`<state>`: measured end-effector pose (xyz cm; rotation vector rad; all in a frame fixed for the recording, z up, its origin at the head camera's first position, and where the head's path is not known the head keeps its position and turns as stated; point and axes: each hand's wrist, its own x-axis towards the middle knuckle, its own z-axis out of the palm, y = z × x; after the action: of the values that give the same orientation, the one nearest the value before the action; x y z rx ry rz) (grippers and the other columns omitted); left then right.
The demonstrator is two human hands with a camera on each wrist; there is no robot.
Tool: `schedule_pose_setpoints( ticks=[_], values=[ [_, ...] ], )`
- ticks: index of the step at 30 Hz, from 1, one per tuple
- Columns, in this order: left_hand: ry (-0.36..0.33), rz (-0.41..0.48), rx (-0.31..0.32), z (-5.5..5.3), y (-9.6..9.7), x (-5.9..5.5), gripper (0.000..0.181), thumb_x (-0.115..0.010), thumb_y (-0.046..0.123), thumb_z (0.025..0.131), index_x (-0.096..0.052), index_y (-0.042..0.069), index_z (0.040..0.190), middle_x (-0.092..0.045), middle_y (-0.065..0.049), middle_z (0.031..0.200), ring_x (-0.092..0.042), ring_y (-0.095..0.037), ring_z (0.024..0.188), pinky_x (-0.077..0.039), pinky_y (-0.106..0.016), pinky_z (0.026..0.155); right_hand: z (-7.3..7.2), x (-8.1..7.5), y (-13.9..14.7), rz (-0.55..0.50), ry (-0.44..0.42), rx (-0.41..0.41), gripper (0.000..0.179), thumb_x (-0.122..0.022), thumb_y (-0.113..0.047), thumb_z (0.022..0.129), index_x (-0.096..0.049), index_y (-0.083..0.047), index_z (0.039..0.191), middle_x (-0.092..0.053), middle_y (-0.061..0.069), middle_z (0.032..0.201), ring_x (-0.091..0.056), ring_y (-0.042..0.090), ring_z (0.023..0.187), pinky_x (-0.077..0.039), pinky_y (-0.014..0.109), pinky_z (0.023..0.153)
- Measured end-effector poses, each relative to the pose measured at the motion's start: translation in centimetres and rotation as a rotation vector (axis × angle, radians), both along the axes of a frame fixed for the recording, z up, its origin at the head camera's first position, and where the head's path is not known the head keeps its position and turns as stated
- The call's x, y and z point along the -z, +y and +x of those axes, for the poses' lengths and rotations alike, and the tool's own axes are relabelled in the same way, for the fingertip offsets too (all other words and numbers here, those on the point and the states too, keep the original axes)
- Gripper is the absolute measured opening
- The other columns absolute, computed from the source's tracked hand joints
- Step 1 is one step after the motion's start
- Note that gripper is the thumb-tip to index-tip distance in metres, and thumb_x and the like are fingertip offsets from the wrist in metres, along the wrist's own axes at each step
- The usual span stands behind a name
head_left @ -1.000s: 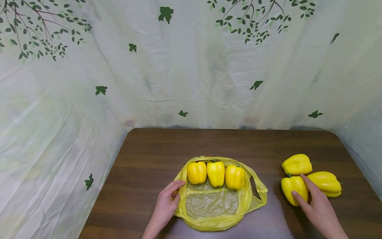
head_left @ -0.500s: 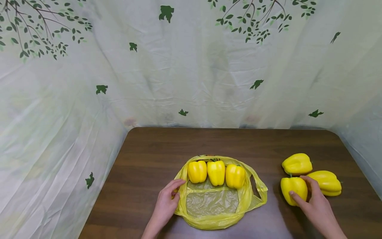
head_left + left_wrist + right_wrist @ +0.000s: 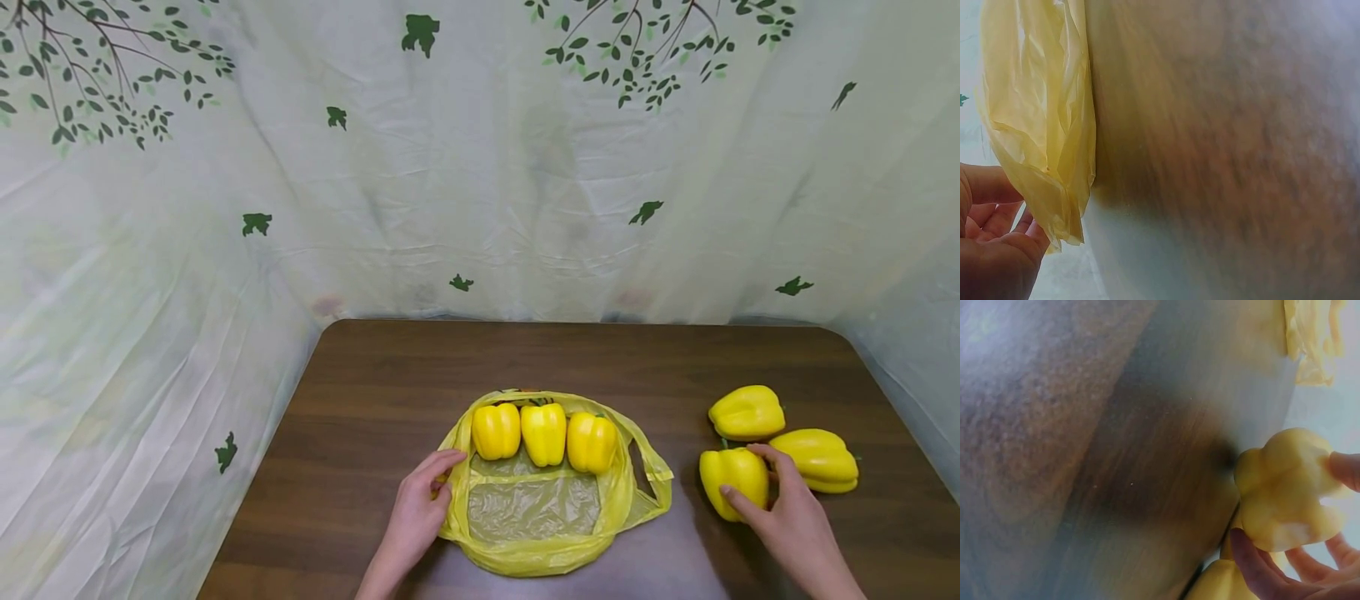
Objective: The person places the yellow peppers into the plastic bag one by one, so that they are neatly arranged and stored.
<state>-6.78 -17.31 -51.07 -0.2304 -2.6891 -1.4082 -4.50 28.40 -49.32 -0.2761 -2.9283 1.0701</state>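
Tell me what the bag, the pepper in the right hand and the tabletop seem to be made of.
Bag: thin, glossy plastic film, by its translucent, wrinkled folds.
Pepper: smooth and shiny, with bright highlights; real skin or a moulded imitation, the look leaves open.
Tabletop: wood or wood-look laminate with a slight sheen, judging by its brown grain streaks.

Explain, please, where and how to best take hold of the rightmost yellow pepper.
Best, I think, grip the rightmost pepper across its middle, by near and far flanks, coming from above and the right: it lies on its side, its long body running roughly left to right, while the right hand and the pepper it holds crowd its left end.
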Motion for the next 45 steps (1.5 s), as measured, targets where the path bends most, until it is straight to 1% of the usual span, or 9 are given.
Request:
schedule_pose_setpoints(
  ticks=[5, 13, 15, 19, 23, 28, 30, 37, 45],
  values=[
    [0.015, 0.011, -0.003, 0.0, 0.0, 0.1, 0.045, -0.059, -0.018, 0.080, -0.071, 0.006, 0.116, -0.065, 0.003, 0.119, -0.061, -0.017, 0.101, -0.052, -0.028, 0.076, 0.1, -0.2, -0.2, 0.006, 0.016, 0.007, 0.078, -0.071, -0.044, 0.088, -0.033, 0.002, 0.138, -0.045, 0.034, 0.127, -0.048, 0.046, 0.104, -0.042, 0.059, 0.078],
    [0.011, 0.025, -0.002, 0.0, 0.0, 0.1, 0.046, -0.058, -0.019, 0.079, -0.071, 0.006, 0.116, -0.065, 0.001, 0.120, -0.060, -0.018, 0.104, -0.053, -0.028, 0.076, -0.1, -1.0, -0.8, -0.005, -0.050, 0.045, 0.085, -0.069, -0.053, 0.086, -0.032, 0.002, 0.140, -0.045, 0.033, 0.127, -0.052, 0.045, 0.103, -0.046, 0.036, 0.063],
    [0.016, 0.030, 0.001, 0.0, 0.0, 0.1, 0.046, -0.058, -0.020, 0.079, -0.071, 0.005, 0.116, -0.065, 0.001, 0.120, -0.061, -0.018, 0.103, -0.053, -0.028, 0.076, -0.1, -1.2, -1.0, -0.019, -0.072, 0.053, 0.087, -0.068, -0.055, 0.086, -0.031, 0.002, 0.141, -0.045, 0.033, 0.129, -0.053, 0.046, 0.105, -0.049, 0.037, 0.064],
    [0.022, 0.035, 0.006, 0.0, 0.0, 0.1, 0.045, -0.058, -0.019, 0.079, -0.070, 0.004, 0.116, -0.065, 0.001, 0.119, -0.061, -0.019, 0.101, -0.053, -0.028, 0.075, -0.1, -1.4, -1.4, -0.050, -0.093, 0.048, 0.089, -0.067, -0.056, 0.086, -0.029, 0.001, 0.142, -0.044, 0.034, 0.131, -0.052, 0.048, 0.110, -0.054, 0.046, 0.072],
    [0.015, 0.032, 0.004, 0.0, 0.0, 0.1, 0.045, -0.058, -0.019, 0.079, -0.070, 0.004, 0.116, -0.065, 0.000, 0.120, -0.061, -0.018, 0.102, -0.053, -0.028, 0.075, -0.1, -1.7, -1.9, -0.081, -0.099, 0.026, 0.090, -0.066, -0.057, 0.086, -0.028, 0.000, 0.143, -0.042, 0.032, 0.134, -0.049, 0.049, 0.114, -0.053, 0.052, 0.080],
    [0.007, 0.029, 0.001, 0.1, 0.0, 0.1, 0.046, -0.058, -0.019, 0.080, -0.070, 0.005, 0.117, -0.064, 0.000, 0.120, -0.061, -0.018, 0.102, -0.053, -0.028, 0.075, -0.1, -2.0, -2.8, -0.110, -0.068, -0.015, 0.087, -0.068, -0.055, 0.086, -0.029, -0.001, 0.143, -0.043, 0.029, 0.135, -0.048, 0.048, 0.116, -0.052, 0.053, 0.082],
    [0.009, 0.031, 0.001, 0.1, 0.0, 0.1, 0.045, -0.058, -0.019, 0.080, -0.070, 0.005, 0.116, -0.065, 0.001, 0.120, -0.061, -0.018, 0.101, -0.053, -0.028, 0.075, 0.0, -2.0, -3.2, -0.114, -0.030, -0.050, 0.083, -0.070, -0.050, 0.086, -0.033, -0.003, 0.143, -0.046, 0.027, 0.134, -0.050, 0.045, 0.115, -0.054, 0.051, 0.081],
    [0.017, 0.032, -0.003, 0.1, 0.0, 0.1, 0.046, -0.058, -0.020, 0.079, -0.071, 0.005, 0.116, -0.065, 0.001, 0.119, -0.061, -0.018, 0.101, -0.053, -0.027, 0.075, 0.0, -2.4, -4.2, -0.102, 0.069, -0.149, 0.072, -0.076, -0.042, 0.084, -0.041, -0.012, 0.140, -0.053, 0.016, 0.135, -0.055, 0.038, 0.114, -0.053, 0.029, 0.073],
    [0.003, 0.022, -0.005, 0.0, 0.0, 0.1, 0.045, -0.058, -0.018, 0.080, -0.070, 0.006, 0.116, -0.064, 0.001, 0.120, -0.061, -0.018, 0.100, -0.053, -0.028, 0.075, -0.1, -2.9, -5.1, -0.127, 0.101, -0.222, 0.068, -0.076, -0.038, 0.085, -0.042, -0.016, 0.140, -0.052, 0.010, 0.137, -0.057, 0.034, 0.112, -0.054, 0.039, 0.077]
  ],
)
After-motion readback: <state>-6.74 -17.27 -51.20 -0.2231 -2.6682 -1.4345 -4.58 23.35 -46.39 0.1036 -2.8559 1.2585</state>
